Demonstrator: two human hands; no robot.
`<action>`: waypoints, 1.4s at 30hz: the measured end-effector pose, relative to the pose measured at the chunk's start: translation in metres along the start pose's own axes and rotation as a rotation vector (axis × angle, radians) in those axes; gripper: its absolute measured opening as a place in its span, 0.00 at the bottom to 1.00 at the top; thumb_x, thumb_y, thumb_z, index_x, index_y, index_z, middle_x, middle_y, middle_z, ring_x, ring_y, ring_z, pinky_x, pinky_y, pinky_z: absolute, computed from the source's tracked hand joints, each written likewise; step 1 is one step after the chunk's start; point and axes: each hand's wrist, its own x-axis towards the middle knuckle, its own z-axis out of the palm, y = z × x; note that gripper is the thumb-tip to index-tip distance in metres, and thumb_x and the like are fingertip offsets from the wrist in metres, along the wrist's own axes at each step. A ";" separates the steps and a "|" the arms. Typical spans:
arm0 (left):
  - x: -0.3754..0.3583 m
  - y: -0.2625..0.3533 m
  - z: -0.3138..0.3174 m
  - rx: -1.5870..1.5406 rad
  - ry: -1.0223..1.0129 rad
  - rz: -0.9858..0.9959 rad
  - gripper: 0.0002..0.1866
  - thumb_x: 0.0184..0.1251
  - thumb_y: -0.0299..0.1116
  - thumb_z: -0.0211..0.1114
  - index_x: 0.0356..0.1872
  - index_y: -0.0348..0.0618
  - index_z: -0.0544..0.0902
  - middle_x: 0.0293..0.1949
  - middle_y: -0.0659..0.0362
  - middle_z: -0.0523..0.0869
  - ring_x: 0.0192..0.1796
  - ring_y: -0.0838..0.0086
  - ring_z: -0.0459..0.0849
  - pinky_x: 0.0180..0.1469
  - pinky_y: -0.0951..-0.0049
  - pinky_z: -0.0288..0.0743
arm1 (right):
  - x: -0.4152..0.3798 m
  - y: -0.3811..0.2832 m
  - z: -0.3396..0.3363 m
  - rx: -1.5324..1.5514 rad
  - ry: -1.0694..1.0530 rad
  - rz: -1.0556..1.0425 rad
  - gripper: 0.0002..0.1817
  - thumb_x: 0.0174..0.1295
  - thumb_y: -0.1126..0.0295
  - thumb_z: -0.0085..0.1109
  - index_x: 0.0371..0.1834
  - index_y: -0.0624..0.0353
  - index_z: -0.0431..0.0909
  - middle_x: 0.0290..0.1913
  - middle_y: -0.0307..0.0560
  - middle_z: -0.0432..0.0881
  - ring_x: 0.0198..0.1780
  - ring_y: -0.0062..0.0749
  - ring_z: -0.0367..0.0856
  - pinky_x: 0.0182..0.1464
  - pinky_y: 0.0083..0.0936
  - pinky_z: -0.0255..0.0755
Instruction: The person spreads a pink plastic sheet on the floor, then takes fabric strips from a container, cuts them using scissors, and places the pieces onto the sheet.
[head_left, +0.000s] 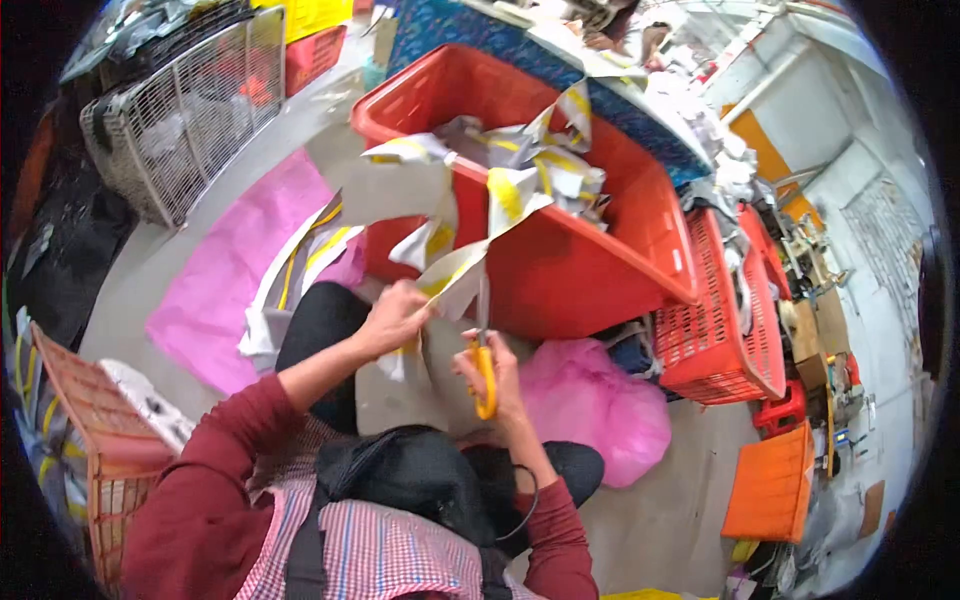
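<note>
gripping a pair of yellow-handled scissors (pixel 484 362), the right hand (pixel 492 372) has its fingers curled tight around the handles, blades pointing up toward a grey and yellow fabric strip (pixel 455 280). the left hand (pixel 397 316) pinches the lower end of that strip between thumb and fingers, holding it just beside the blades; whether the blades touch the cloth cannot be told. the strip hangs down from a heap of similar grey and yellow fabric pieces (pixel 520 160) piled in a large red plastic basket (pixel 570 270), which sits tilted on the floor right in front of the person. both arms wear dark red sleeves (pixel 215 470) over a checked apron (pixel 370 550). more grey and yellow cut pieces (pixel 290 270) lie to the left on a pink sheet (pixel 230 270) spread over the floor. a pink plastic bag (pixel 595 400) sits near the right knee, below the basket. further right stand a smaller red mesh basket (pixel 715 330) and an orange crate (pixel 772 485). a white wire cage (pixel 185 110) stands at upper left, well apart from the hands.
</note>
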 end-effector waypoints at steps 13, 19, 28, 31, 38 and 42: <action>-0.012 0.024 -0.032 -0.371 -0.234 -0.188 0.13 0.71 0.37 0.56 0.34 0.35 0.78 0.25 0.69 0.74 0.30 0.87 0.69 0.32 0.78 0.66 | -0.022 -0.003 -0.010 -0.499 -0.206 -0.083 0.20 0.64 0.60 0.60 0.55 0.57 0.72 0.28 0.48 0.73 0.31 0.28 0.70 0.38 0.26 0.70; -0.009 0.022 -0.036 -0.373 -0.281 -0.165 0.14 0.74 0.39 0.54 0.39 0.38 0.79 0.31 0.70 0.77 0.34 0.88 0.71 0.36 0.82 0.68 | -0.002 -0.014 -0.008 -0.426 -0.223 -0.020 0.18 0.64 0.66 0.59 0.56 0.57 0.74 0.31 0.32 0.64 0.34 0.18 0.62 0.38 0.16 0.61; -0.008 0.030 -0.045 -0.539 -0.290 -0.248 0.14 0.74 0.39 0.54 0.46 0.41 0.81 0.31 0.70 0.79 0.33 0.89 0.73 0.36 0.83 0.70 | 0.009 -0.025 -0.008 -0.448 -0.274 -0.068 0.19 0.62 0.66 0.61 0.55 0.59 0.76 0.31 0.35 0.66 0.32 0.20 0.61 0.37 0.17 0.62; -0.011 0.033 -0.041 -0.555 -0.321 -0.341 0.15 0.73 0.40 0.55 0.45 0.39 0.82 0.30 0.70 0.79 0.32 0.89 0.73 0.35 0.83 0.70 | 0.011 -0.020 -0.008 -0.456 -0.254 -0.108 0.19 0.62 0.66 0.61 0.55 0.59 0.76 0.30 0.35 0.66 0.32 0.19 0.62 0.35 0.17 0.62; -0.003 0.013 -0.039 -0.307 -0.378 -0.217 0.13 0.69 0.35 0.58 0.41 0.35 0.84 0.29 0.65 0.83 0.33 0.85 0.77 0.36 0.79 0.72 | 0.013 -0.029 -0.006 -0.268 -0.181 0.160 0.16 0.61 0.65 0.64 0.48 0.64 0.78 0.24 0.34 0.70 0.27 0.14 0.65 0.30 0.15 0.63; 0.012 -0.004 -0.042 0.016 -0.113 -0.073 0.12 0.65 0.25 0.54 0.45 0.34 0.82 0.37 0.55 0.85 0.42 0.73 0.83 0.48 0.71 0.75 | -0.001 0.012 -0.027 -0.307 -0.076 -0.068 0.19 0.62 0.64 0.63 0.53 0.61 0.74 0.28 0.36 0.71 0.28 0.18 0.65 0.31 0.17 0.63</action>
